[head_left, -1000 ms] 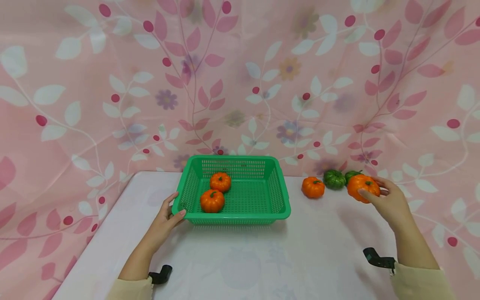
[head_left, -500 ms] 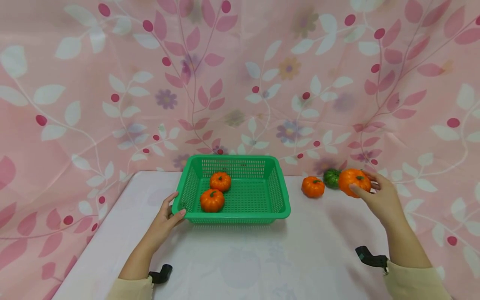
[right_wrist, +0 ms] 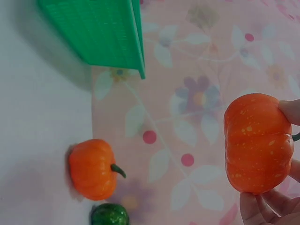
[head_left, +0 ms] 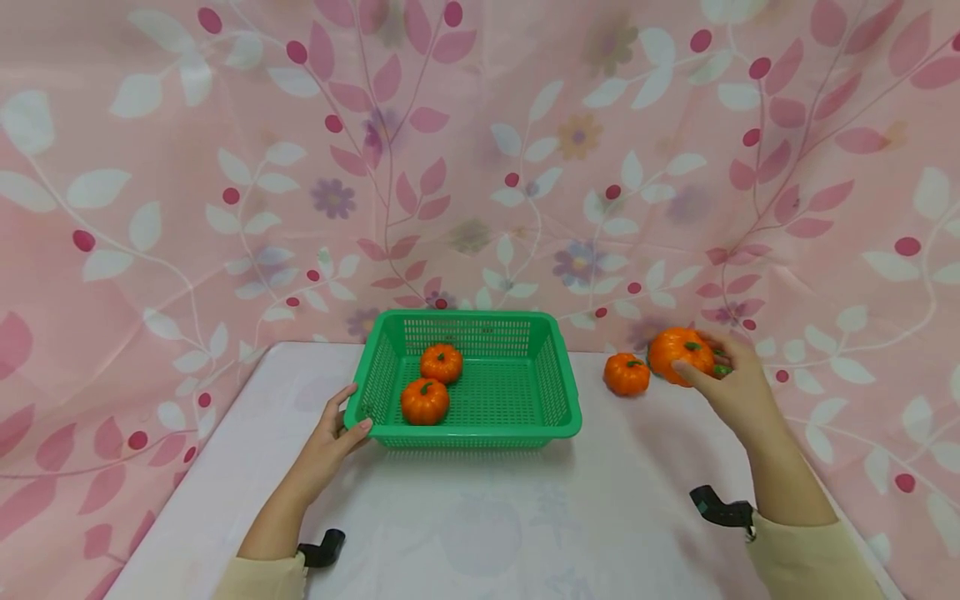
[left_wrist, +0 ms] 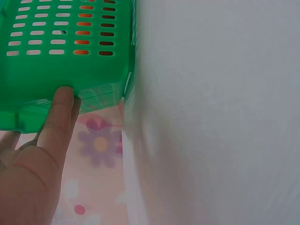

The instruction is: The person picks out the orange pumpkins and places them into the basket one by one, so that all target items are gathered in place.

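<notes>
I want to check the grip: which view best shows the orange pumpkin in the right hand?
The right wrist view: the orange pumpkin appears largest there, with the right hand at its edges. The head view shows it smaller, partly covered by that hand; the left wrist view does not show it.

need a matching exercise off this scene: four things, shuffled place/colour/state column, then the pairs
Column one
1. Left hand
2. Basket
3. Right hand
4. Table

Column two
A. Holding an orange pumpkin
B. White, under the basket
C. Touching the basket's near left corner
D. Green, with two pumpkins inside

Pairs: 1-C, 2-D, 3-A, 4-B
</notes>
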Demonstrator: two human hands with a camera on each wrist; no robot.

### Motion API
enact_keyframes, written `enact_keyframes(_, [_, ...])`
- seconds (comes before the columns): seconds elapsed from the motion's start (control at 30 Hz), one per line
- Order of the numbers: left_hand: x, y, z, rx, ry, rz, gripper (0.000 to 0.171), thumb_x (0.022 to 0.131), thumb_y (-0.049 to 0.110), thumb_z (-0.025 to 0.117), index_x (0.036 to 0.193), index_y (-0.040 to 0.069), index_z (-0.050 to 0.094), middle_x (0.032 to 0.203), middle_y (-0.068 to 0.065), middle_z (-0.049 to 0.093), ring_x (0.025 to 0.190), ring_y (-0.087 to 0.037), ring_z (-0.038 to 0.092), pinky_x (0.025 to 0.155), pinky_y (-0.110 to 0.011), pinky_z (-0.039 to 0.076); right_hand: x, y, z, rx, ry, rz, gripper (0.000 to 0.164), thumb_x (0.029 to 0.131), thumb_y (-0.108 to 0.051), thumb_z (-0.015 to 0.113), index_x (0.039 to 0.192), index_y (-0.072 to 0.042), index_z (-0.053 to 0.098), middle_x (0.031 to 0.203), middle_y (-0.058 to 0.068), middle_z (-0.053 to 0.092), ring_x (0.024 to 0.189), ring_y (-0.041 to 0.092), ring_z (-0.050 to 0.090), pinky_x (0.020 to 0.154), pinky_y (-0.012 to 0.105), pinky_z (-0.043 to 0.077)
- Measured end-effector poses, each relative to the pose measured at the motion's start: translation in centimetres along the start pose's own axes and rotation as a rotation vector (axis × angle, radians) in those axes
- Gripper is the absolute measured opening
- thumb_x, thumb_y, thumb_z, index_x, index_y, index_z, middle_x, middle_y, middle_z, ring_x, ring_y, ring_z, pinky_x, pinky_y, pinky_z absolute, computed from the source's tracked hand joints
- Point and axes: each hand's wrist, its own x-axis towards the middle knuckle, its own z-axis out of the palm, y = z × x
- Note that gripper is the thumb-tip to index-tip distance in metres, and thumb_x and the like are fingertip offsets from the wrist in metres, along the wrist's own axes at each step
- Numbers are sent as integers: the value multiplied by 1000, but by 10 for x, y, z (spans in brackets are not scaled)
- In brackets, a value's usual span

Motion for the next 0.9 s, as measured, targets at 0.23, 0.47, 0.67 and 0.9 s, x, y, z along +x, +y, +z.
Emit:
enact_keyframes(0.23, [0,0,0,-4,5,-10,76,104,24,58,161,22,9,148,-28,38,130,-38,49,103,-35,48,3,-13,6,-31,-23,21,75,94,-43,69,153,-7,39,147,27,40,124,49,44,81,25,52])
enact_keyframes(0.47, [0,0,-1,-3,3,-9,75,104,21,57,161,21,8,148,-28,37,130,-38,49,103,-36,47,6,-27,15,1,-53,-3,75,94,-43,69,152,-6,40,150,26,32,129,49,37,98,64,45])
enact_keyframes(0.67, [0,-1,0,8,3,-19,74,104,20,57,161,22,9,149,-28,36,130,-38,49,103,-36,47,10,-32,26,1,-80,-24,75,93,-44,70,152,-9,41,148,25,34,129,47,39,99,63,45])
enact_keyframes(0.9, [0,-1,0,5,8,-7,74,104,19,56,161,21,9,150,-29,36,130,-41,48,104,-41,46,18,-41,38,-30,-114,-49,75,92,-44,71,151,-8,42,146,23,39,130,45,39,103,62,42])
